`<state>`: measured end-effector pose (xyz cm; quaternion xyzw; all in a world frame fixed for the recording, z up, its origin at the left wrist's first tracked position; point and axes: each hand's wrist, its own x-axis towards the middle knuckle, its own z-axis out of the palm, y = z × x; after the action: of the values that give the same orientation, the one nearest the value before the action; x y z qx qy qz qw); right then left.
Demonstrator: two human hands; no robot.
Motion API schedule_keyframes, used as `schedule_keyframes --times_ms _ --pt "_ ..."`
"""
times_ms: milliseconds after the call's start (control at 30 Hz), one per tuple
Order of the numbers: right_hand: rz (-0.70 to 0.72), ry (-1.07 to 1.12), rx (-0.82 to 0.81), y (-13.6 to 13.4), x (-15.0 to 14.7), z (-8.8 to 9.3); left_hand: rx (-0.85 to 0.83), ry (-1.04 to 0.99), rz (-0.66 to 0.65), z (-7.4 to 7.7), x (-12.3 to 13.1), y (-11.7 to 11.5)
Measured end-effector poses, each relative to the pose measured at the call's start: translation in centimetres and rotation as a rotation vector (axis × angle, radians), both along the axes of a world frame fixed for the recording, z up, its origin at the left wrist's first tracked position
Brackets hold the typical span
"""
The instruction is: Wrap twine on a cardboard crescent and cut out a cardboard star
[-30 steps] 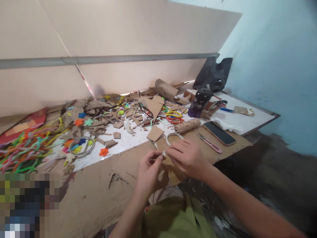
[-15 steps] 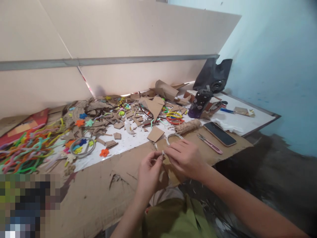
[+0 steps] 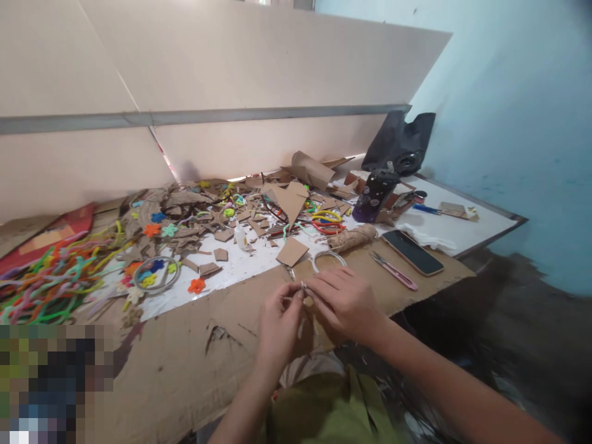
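Note:
Over the cardboard sheet (image 3: pixel 194 357) at the table's front edge, my two hands meet fingertip to fingertip. Between finger and thumb, my left hand (image 3: pixel 281 317) pinches a thin whitish strand (image 3: pixel 303 287); its exact kind is too small to make out. My right hand (image 3: pixel 345 302) closes its fingers on the same strand from the other side, partly hiding it. A thin length hangs below the hands. Just beyond them lie a white ring (image 3: pixel 329 254), partly covered by my right hand, and a square cardboard piece (image 3: pixel 292 252).
Pink-handled snips (image 3: pixel 394 271) and a phone (image 3: pixel 413 251) lie to the right, near a twine roll (image 3: pixel 353 237). Behind stands a dark tumbler (image 3: pixel 374 196). A small glue bottle (image 3: pixel 241 236), cardboard scraps and colourful pipe cleaners (image 3: pixel 55 283) cover the left and back.
The whitish bit at my fingertips sits slightly differently, and a pale strand now shows below my hands. Both hands stay in nearly the same place; the view shifts slightly.

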<state>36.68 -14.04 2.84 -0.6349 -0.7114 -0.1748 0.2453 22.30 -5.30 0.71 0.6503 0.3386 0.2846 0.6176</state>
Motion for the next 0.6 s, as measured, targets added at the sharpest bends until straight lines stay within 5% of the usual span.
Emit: schedule_keyframes --times_ms 267,600 --pt "-0.038 -0.057 -0.113 0.4 -0.8 -0.4 0.071 0.012 0.033 -1.1 0.0 0.4" --pt "-0.057 -0.067 -0.155 0.2 -1.8 -0.8 0.021 -0.055 0.034 0.1 -0.1 0.3"
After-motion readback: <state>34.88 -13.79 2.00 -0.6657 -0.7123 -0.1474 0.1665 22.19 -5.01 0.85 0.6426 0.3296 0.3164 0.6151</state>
